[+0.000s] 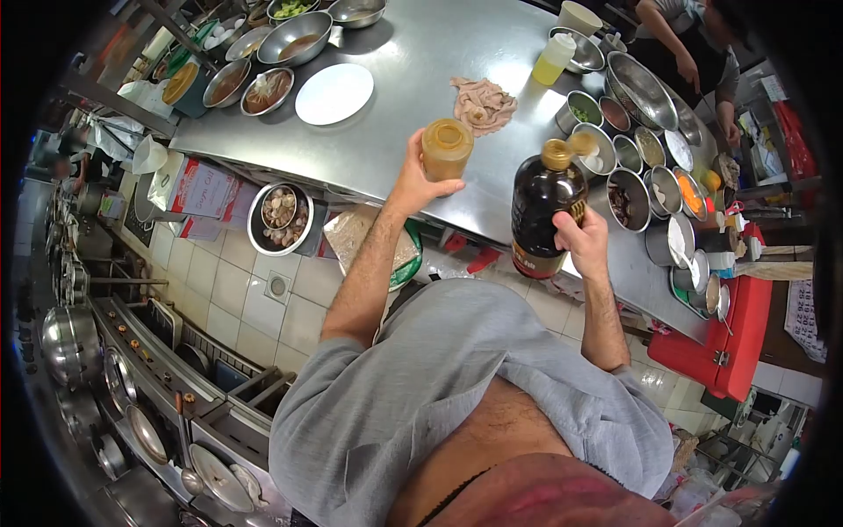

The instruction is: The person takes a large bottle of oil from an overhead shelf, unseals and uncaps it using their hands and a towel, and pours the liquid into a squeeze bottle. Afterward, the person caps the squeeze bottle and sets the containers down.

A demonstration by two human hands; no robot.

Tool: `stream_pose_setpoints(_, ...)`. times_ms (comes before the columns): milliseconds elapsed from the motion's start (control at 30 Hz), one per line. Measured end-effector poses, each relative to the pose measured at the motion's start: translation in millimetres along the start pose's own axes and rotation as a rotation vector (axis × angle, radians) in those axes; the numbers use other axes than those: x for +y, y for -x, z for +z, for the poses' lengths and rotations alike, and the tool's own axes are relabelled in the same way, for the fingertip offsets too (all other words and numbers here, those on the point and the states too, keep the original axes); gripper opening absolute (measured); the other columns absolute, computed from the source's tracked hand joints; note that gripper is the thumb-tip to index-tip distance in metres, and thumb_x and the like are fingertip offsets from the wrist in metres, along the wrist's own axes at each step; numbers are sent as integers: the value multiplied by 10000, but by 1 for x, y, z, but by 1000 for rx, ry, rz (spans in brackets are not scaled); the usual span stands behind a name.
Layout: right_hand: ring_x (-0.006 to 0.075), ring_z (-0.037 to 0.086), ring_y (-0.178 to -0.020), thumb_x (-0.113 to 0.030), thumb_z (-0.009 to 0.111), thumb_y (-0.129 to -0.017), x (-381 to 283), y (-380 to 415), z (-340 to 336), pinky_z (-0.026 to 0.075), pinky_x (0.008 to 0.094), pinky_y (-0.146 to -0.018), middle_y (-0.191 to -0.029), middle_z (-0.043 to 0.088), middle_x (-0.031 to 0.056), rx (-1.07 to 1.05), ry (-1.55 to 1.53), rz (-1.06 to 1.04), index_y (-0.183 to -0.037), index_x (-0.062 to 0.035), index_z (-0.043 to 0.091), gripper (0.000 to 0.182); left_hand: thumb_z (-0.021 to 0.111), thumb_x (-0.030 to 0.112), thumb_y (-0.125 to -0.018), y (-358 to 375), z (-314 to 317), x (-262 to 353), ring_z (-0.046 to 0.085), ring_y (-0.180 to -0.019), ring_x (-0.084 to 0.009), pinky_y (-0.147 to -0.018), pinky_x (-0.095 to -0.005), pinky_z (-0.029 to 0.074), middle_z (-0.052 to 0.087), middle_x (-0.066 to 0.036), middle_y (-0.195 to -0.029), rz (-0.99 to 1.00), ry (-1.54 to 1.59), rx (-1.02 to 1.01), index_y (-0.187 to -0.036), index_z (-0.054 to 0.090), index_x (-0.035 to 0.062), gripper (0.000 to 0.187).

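My left hand (409, 180) is wrapped round an open-topped, translucent squeeze bottle (447, 158) with a brownish tint, held upright by the steel table's near edge. In my right hand (583, 241) is a large dark sauce bottle (537, 198) with a gold-coloured neck and a red-and-gold label low down. Its yellowish flip cap (581, 144) appears swung out to the side. The two bottles are apart, with the dark one to the right. Just beyond the squeeze bottle, a crumpled pinkish cloth (492, 98) lies on the table, a small round piece (477, 115) on it.
A white oval plate (335, 94) and several metal bowls (296, 38) stand on the steel table (399, 66) at left. Ingredient pots (628, 199) and a yellow-green squeeze bottle (552, 60) line the right. Another person's arm (672, 39) shows beyond. A stove (167, 378) is at lower left.
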State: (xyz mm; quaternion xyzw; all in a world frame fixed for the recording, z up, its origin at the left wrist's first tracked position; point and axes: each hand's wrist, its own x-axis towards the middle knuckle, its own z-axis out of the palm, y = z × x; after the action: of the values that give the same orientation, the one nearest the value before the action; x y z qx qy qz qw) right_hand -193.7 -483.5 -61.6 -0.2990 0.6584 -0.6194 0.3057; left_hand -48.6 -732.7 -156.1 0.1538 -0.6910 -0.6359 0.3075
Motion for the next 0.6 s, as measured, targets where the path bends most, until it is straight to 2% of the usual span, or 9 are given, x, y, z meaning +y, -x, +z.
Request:
stream_pose_setpoints(67, 43, 432, -477, -274, 706, -797, -8, -7, 3, 328, 217, -419, -584, 509, -27, -36, 55, 37, -751, -35, 572, 278, 841, 284, -598, 6, 2, 5, 288, -1287, -291, -1067, -441, 238, 307, -168, -1352, 117, -78, 54, -1374, 167, 78, 1049)
stream_pose_setpoints(100, 42, 428, -473, -287, 697, -805, -12, -9, 4, 326, 220, -413, -577, 500, -30, -73, 170, 51, -747, -31, 569, 292, 841, 284, -598, 9, 4, 9, 288, -1287, -291, -1067, -441, 238, 307, -168, -1352, 122, -71, 50, -1374, 167, 78, 1049)
stream_pose_setpoints(167, 39, 421, -470, -311, 676, -820, -23, -11, 9, 329, 225, -410, -560, 487, -32, -117, 346, 96, -783, -10, 588, 316, 812, 350, -630, 18, 11, 22, 228, -1306, -334, -1072, -474, 201, 240, -187, -1387, 275, -339, 306, -1380, 186, 78, 1013)
stream_pose_setpoints(267, 49, 458, -506, -320, 673, -820, -46, -16, 20, 371, 231, -450, -593, 522, -22, -133, 466, 137, -867, -2, 618, 326, 786, 332, -667, 29, 18, 42, 225, -1314, -296, -1067, -440, 230, 204, -164, -1414, 340, -470, 340, -1374, 229, 80, 934)
stream_pose_setpoints(300, 81, 517, -566, -333, 676, -815, -49, -19, 23, 431, 264, -523, -648, 582, 20, -139, 505, 115, -941, 3, 628, 363, 786, 332, -667, 31, 19, 43, 225, -1314, -296, -1067, -440, 230, 204, -164, -1414, 341, -466, 347, -1374, 229, 80, 934)
stream_pose_setpoints(333, 81, 517, -566, -333, 676, -815, -51, -21, 25, 431, 264, -523, -648, 582, 20, -142, 513, 112, -941, 3, 628, 363, 787, 322, -667, 32, 20, 43, 236, -1308, -308, -1066, -441, 233, 210, -166, -1412, 322, -466, 342, -1370, 248, 83, 916)
stream_pose_setpoints(400, 111, 560, -635, -351, 674, -811, -55, -26, 30, 466, 296, -602, -710, 628, 70, -151, 621, 84, -946, 27, 621, 405, 788, 312, -668, 30, 20, 44, 246, -1302, -320, -1065, -441, 237, 215, -169, -1410, 305, -462, 344, -1366, 267, 86, 899)
stream_pose_setpoints(600, 169, 602, -661, -401, 654, -812, -68, -35, 46, 480, 331, -636, -721, 633, 136, -245, 770, 110, -925, 49, 615, 466, 795, 263, -663, 18, 16, 51, 268, -1295, -328, -1058, -443, 259, 221, -173, -1409, 253, -405, 306, -1369, 274, 83, 895)
